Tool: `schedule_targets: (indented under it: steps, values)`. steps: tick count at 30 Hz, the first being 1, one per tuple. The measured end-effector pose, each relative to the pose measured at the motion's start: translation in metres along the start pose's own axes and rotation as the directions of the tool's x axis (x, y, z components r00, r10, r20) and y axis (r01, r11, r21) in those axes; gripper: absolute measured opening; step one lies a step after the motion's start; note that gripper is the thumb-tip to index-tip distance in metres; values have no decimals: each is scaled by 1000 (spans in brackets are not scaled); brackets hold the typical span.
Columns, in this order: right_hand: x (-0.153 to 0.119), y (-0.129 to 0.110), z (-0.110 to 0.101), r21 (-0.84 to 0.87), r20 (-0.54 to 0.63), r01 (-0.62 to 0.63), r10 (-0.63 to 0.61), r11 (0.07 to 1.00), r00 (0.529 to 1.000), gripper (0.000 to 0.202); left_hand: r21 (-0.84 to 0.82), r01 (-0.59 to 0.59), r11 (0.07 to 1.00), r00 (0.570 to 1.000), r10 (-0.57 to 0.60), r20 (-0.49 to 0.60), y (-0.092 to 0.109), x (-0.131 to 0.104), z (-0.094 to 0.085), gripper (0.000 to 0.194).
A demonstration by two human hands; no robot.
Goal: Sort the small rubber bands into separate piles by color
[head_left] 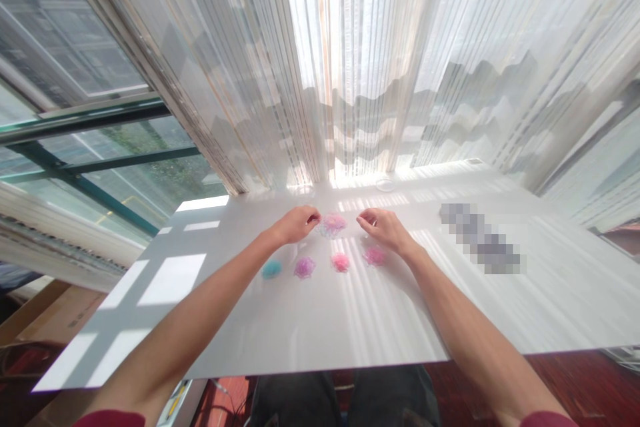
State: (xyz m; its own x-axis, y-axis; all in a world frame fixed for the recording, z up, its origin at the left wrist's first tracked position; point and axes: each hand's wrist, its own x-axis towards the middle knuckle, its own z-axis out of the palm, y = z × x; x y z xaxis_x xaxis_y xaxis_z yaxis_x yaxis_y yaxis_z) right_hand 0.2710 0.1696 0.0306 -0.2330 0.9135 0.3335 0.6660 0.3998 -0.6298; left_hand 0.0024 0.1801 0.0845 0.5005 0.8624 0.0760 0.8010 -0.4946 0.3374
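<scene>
On the smooth white worktop point(320, 333): a loose mixed pile of small pink, lilac and clear translucent pieces point(334, 224), too small to identify singly, lies between the two hands.
Left hand: the bare left hand point(300, 222) is at the mixed pile's left edge, fingertips drawn together; whether they grip a piece or touch the pile, I can't make out.
Right hand: the bare right hand point(381, 223) is just right of the mixed pile and apart from it, fingers curled towards the thumb; any piece between them can't be made out.
Small heaps: nearer the person than the mixed pile, left to right, a teal heap point(272, 270), a purple heap point(304, 267), a coral-pink heap point(341, 262) and a deeper pink heap point(375, 255).
Grey object: a pixelated grey long shape point(480, 239), well right of the mixed pile.
Curtain: sheer white striped fabric point(360, 80) beyond the mixed pile.
</scene>
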Motion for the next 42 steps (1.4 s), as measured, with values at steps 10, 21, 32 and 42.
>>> schedule_targets:
  steps: [10, 21, 32, 42]
  values:
    - [-1, -1, -3, 36, -7, 20, -20, 999, 1000, 16, -51, -109, 993, 993, 111, 37, 42, -67, 4, 19]
    - [-18, -40, -9, 146, -4, 112, -113, 983, 994, 22, -108, -33, 994, 995, 43, 95, 74, -136, 62, 19]
    - [-138, -68, 10, 195, 194, 90, -128, 977, 973, 13, -321, -17, 947, 1000, 9, -27, 73, -148, 82, 17]
    - [-153, -73, 48, 232, 68, 177, -197, 956, 978, 28, -471, -5, 882, 975, -100, -198, 66, -164, 94, 15]
